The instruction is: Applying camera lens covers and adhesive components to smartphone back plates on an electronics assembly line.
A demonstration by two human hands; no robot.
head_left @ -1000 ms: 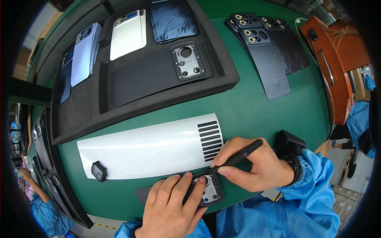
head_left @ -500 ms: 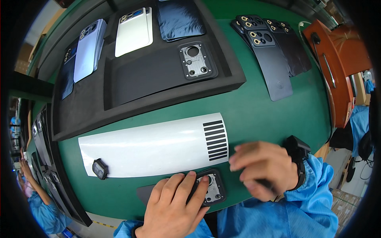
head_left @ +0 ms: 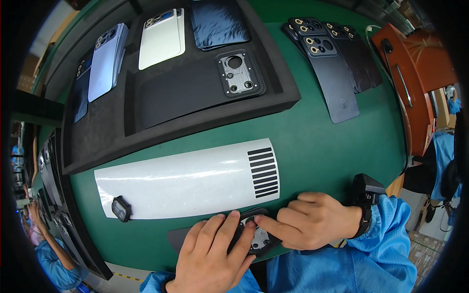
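A dark phone back cover with a silvery metal camera plate lies at the table's near edge. My left hand rests on it palm down, fingers stretched out and fingertips at the camera plate. From the right, my right hand touches the upper part of that plate with its index fingertip. Its other fingers are curled in, and whatever they may hold is hidden. Just beyond lies a white sheet with a column of black strips at its right end. A small dark eight-sided device sits on the sheet's left corner.
A black foam tray at the back holds blue covers, white covers and a dark cover with a metal camera plate. More dark covers lie at right, near an orange-brown box. Another person's arm shows at far left.
My right hand has moved left and down, from beside the cover onto its camera plate, and its index finger now touches there. My left hand has stayed in place.
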